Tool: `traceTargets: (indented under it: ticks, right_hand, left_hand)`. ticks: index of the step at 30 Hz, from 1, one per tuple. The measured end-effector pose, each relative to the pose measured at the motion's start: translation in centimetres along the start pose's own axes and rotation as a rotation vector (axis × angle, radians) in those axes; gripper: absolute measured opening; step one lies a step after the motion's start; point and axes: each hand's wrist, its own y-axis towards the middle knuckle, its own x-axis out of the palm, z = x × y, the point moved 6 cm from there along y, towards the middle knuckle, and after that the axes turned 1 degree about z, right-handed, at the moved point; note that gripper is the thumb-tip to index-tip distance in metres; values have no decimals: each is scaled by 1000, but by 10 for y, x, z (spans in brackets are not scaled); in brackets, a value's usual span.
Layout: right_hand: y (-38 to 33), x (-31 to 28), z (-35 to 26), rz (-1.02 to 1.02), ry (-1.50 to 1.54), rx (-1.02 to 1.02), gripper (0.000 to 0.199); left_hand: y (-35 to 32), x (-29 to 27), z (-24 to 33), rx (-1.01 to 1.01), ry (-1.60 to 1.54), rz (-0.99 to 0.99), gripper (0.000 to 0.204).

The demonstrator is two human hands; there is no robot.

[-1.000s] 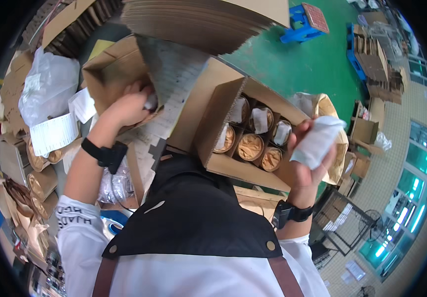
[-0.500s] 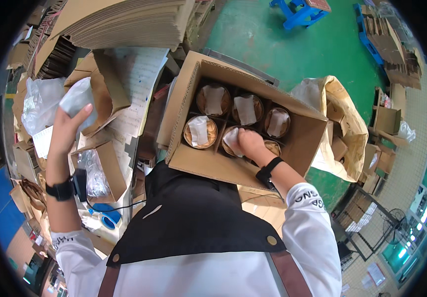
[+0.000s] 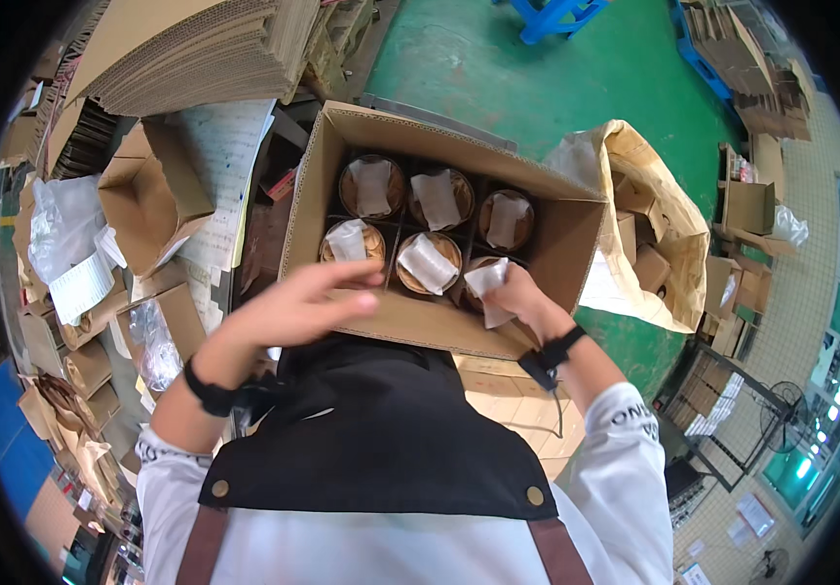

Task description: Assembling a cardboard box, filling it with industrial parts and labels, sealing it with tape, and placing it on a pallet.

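Observation:
A large open cardboard box (image 3: 371, 310) with dark dividers holds several round containers of tan pieces, arranged in two rows. White packets lie across the tops, such as the packet (image 3: 430, 263) on the front middle container. My right hand (image 3: 527, 304) pinches a white packet (image 3: 487, 280) over the front right container (image 3: 479, 297), partly hidden beneath it. Above the box's near left edge is my left hand (image 3: 308, 304), fingers stretched apart, with nothing seen in it. Nearest to it is the front left container, whose white packet (image 3: 347, 240) lies on top.
To the left stand a small open carton (image 3: 162, 200), a clear plastic bag (image 3: 64, 234) and a carton with plastic-wrapped contents (image 3: 155, 346). Stacked flat cardboard (image 3: 196, 58) rises at the far left. A tan sack of boxes (image 3: 688, 234) stands right; a blue stool (image 3: 556, 18) is beyond.
My left hand has come from the small carton to the large box, and the whitish bundle it held is gone from it. My right hand has shifted from the front middle container to the front right one.

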Motion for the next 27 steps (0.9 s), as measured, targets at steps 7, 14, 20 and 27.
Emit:
traceTargets:
  ticks: [7, 14, 20, 27]
  right_hand:
    - [42, 6, 1, 38, -752, -252, 44]
    - [-50, 4, -200, 110, -605, -910, 44]
    - [-229, 94, -338, 565, -250, -1856, 22]
    - [-266, -90, -214, 652, -48, -1541, 14]
  left_hand:
    - [-126, -130, -7, 60, 982, 1226, 43]
    - [-126, -180, -85, -360, 1200, 1074, 33]
    - [-153, -28, 64, -165, 1274, 585, 21]
    - [-178, 21, 151, 898, 987, 1056, 22]
